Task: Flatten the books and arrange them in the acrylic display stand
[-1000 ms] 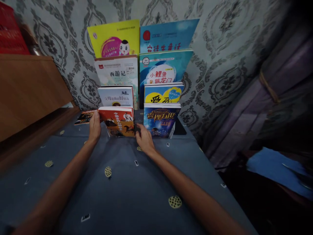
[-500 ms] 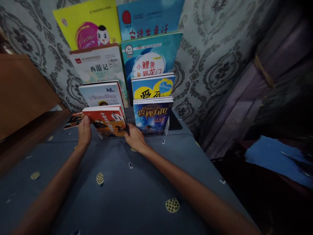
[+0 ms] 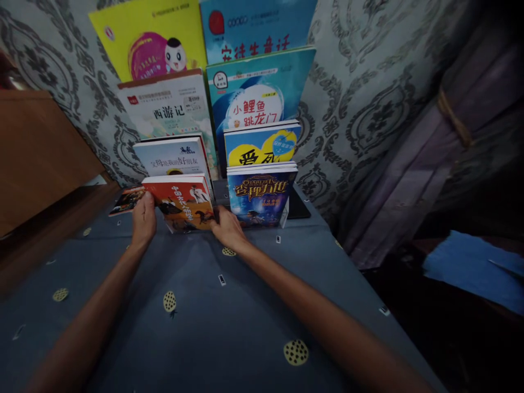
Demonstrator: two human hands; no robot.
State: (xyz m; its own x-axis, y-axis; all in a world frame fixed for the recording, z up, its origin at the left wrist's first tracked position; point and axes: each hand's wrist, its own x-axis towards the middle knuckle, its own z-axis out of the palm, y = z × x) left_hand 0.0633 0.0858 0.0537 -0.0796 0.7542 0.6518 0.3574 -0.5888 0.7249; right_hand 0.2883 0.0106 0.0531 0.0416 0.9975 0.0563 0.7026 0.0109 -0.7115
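An orange-red book [image 3: 184, 206] with a horse rider on its cover stands upright at the front of the left row of books. My left hand [image 3: 144, 218] is closed on its left edge, and my right hand [image 3: 229, 227] closes on its lower right edge. Behind it rise a pale blue book [image 3: 176, 157], a white book [image 3: 172, 112] and a tall yellow book [image 3: 164, 38]. Just right of my right hand is a dark blue book [image 3: 262, 196], fronting the right row. A dark-covered book [image 3: 126, 200] lies beside my left hand.
The right row also holds a yellow-and-blue book [image 3: 257, 150], a teal book [image 3: 262, 90] and a blue book [image 3: 262, 27]. Patterned wallpaper [image 3: 360, 109] backs the table [image 3: 216, 333]. A wooden box [image 3: 41, 153] is at left; a blue cloth-like sheet [image 3: 470, 267] lies at right.
The whole scene has shifted slightly right in view. Both hands stay at the sides of the orange-red book, which keeps its place in the row.
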